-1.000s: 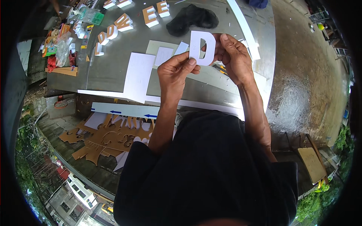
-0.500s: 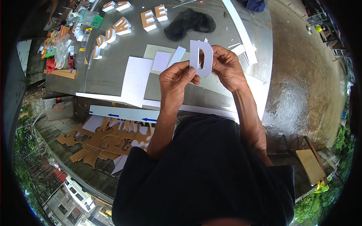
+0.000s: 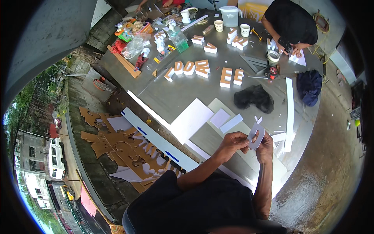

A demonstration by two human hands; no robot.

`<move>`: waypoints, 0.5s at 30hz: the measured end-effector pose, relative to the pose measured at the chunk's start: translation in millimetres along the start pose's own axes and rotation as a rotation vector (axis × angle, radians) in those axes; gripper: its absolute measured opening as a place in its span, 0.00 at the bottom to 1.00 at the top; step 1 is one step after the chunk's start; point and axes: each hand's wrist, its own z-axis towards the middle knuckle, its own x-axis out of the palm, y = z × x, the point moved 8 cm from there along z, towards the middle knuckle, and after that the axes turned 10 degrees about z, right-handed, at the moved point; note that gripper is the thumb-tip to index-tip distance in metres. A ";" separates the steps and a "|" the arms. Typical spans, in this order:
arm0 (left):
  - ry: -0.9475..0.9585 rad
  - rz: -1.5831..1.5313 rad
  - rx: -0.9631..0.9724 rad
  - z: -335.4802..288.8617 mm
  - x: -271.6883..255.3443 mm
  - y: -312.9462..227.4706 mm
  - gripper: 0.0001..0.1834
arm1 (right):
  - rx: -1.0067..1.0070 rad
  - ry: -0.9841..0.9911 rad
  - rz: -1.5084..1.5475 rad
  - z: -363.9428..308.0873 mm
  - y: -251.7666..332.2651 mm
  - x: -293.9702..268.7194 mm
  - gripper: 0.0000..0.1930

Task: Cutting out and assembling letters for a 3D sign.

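Note:
Between my hands I hold a pale cut-out letter D (image 3: pixel 261 141), tilted above the near part of the table. The fingers of my left hand (image 3: pixel 233 142) pinch its left edge. My right hand (image 3: pixel 265 151) grips the opposite side, its fingers partly hidden behind the letter. Just beyond the hands lie a narrow white strip (image 3: pixel 231 123), a small lilac-white square (image 3: pixel 220 118) and a larger white sheet (image 3: pixel 191 120). Several brown-faced block letters (image 3: pixel 226 77) with white sides stand farther off on the metal table (image 3: pixel 167 99).
A crumpled black cloth (image 3: pixel 255 99) lies beyond my hands, near a long white strip (image 3: pixel 289 115). Tools, a tape measure (image 3: pixel 271 71) and cups (image 3: pixel 245 29) sit farther back. A co-worker (image 3: pixel 292 23) leans over the far right. Brown cut-out scraps (image 3: pixel 117 144) lie below the left edge.
The view has swung, bringing the far table and co-worker into sight. My hands now appear lower and farther right, and the letter D has turned from nearly facing me to a slant.

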 end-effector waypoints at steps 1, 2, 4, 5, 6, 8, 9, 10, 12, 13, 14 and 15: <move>0.006 0.011 0.012 0.3 0.6 -0.9 0.09 | -0.018 0.026 -0.002 0.9 1.7 1.6 0.08; 0.011 0.020 0.018 0.5 1.9 -0.4 0.09 | -0.025 0.004 -0.018 0.2 2.2 -1.9 0.08; 0.011 0.040 0.016 8.5 3.7 -7.9 0.09 | -0.046 -0.017 -0.031 6.3 8.2 0.8 0.07; 0.028 0.072 0.042 11.5 6.8 -12.2 0.09 | -0.033 -0.048 -0.008 5.1 10.1 -1.3 0.06; 0.047 0.101 0.060 11.6 10.1 -14.3 0.09 | -0.017 -0.088 0.015 1.3 11.7 -3.3 0.05; 0.062 0.060 0.056 27.1 11.6 -24.1 0.08 | -0.045 -0.109 -0.060 11.0 16.3 -3.2 0.01; 0.029 0.084 0.093 29.6 9.4 -31.4 0.08 | -0.035 -0.086 -0.026 13.5 21.2 2.5 0.06; 0.006 0.098 0.109 26.8 9.0 -44.2 0.09 | -0.030 -0.034 -0.020 16.3 31.2 19.5 0.04; -0.048 0.150 0.225 14.0 14.4 -77.2 0.08 | -0.065 0.063 -0.033 18.7 43.2 40.8 0.04; -0.062 0.153 0.280 14.2 14.5 -84.9 0.09 | -0.062 0.081 0.023 19.0 50.8 49.9 0.06; -0.091 0.185 0.304 13.9 15.1 -94.0 0.09 | -0.084 0.102 0.027 20.9 55.5 53.5 0.08; -0.106 0.218 0.317 15.7 10.0 -93.9 0.10 | -0.111 0.158 0.065 22.9 55.1 54.3 0.09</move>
